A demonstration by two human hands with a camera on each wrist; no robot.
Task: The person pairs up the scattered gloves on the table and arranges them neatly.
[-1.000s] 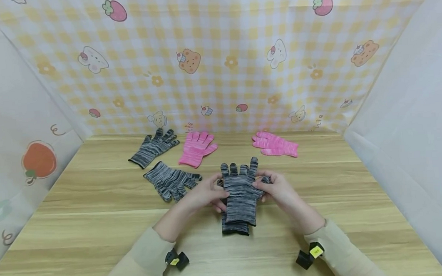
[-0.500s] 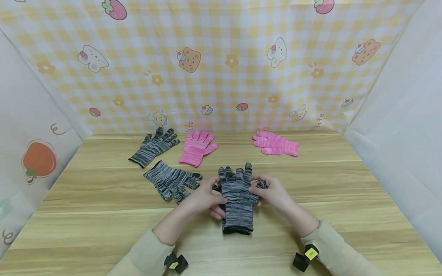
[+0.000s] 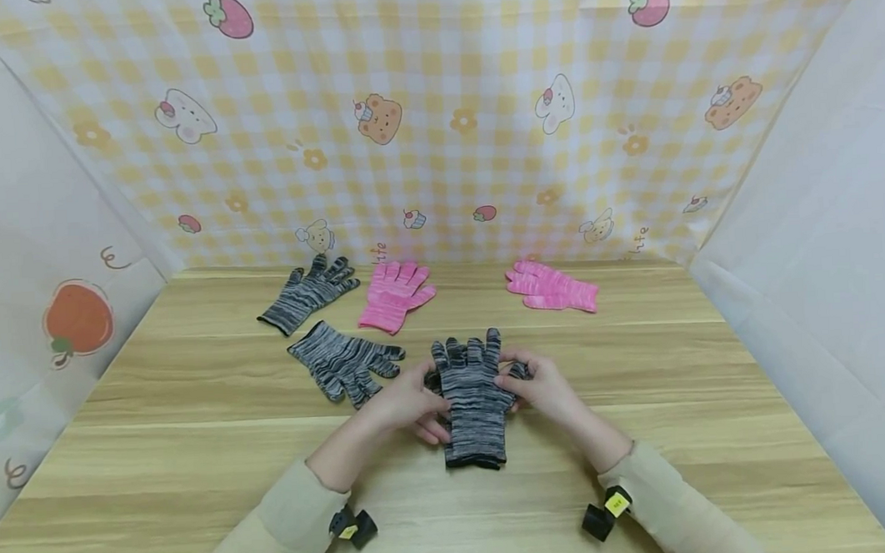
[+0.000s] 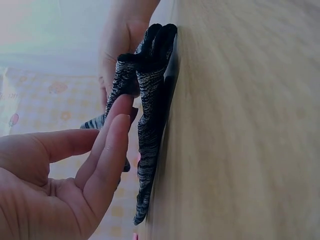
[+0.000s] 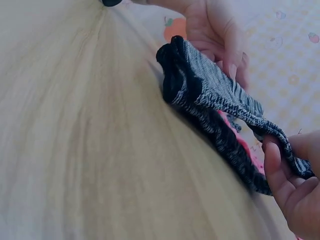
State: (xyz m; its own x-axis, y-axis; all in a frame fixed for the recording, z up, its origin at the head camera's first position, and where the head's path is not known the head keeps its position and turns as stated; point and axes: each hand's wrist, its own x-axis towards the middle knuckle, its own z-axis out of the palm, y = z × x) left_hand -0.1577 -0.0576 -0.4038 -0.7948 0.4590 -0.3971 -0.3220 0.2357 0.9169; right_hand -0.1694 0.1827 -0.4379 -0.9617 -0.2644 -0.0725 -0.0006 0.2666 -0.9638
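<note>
In the head view, a grey-and-black knit glove [image 3: 475, 404] is held just above the table, fingers pointing away. My left hand [image 3: 410, 399] pinches its left edge between thumb and fingers. On the other side, my right hand [image 3: 544, 388] grips it by its thumb side. Beneath it lies a second grey-and-black glove [image 5: 227, 145], mostly covered from above; both wrist views show a gap between the two, with their black cuffs close together. One more grey glove [image 3: 344, 361] lies left of my left hand, and another grey glove [image 3: 304, 296] lies behind that.
A pink glove [image 3: 393, 298] lies at the back, left of centre. Another pink glove [image 3: 551, 287] lies back right, cuff to the right. The wooden table [image 3: 680, 364] meets a yellow checked cloth wall [image 3: 444, 168] behind and pale side walls.
Both hands have brought the upper glove slightly left and toward me. Its cuff now lines up over the lower glove's cuff, which stuck out before. The other gloves have stayed put.
</note>
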